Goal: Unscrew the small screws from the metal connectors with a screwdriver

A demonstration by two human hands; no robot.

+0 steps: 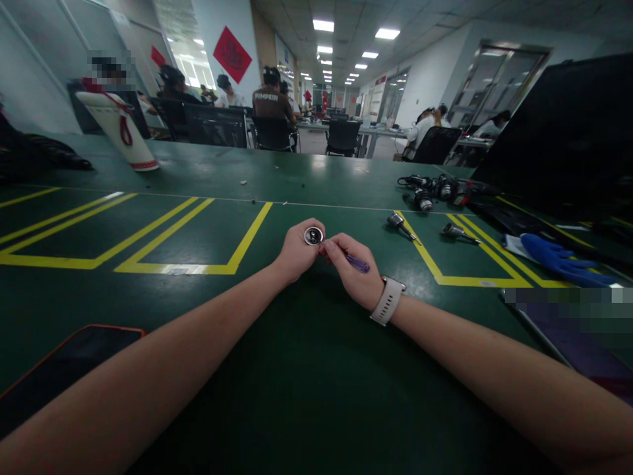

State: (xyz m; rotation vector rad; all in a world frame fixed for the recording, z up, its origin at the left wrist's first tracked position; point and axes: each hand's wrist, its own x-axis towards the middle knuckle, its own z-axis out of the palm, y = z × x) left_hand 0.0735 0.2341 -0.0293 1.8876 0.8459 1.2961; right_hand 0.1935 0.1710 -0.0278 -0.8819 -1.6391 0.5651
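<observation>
Part point(313, 235), round-faced, silver-rimmed, dark inside, purple-handled tool point(357, 263) just beside

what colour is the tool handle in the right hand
Purple; the handle shows in the head view, the only one.

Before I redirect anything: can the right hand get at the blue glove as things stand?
Probably yes: nothing seems to stand between the right hand and the blue glove, though that hand is occupied, gripping a purple-handled tool.
</observation>
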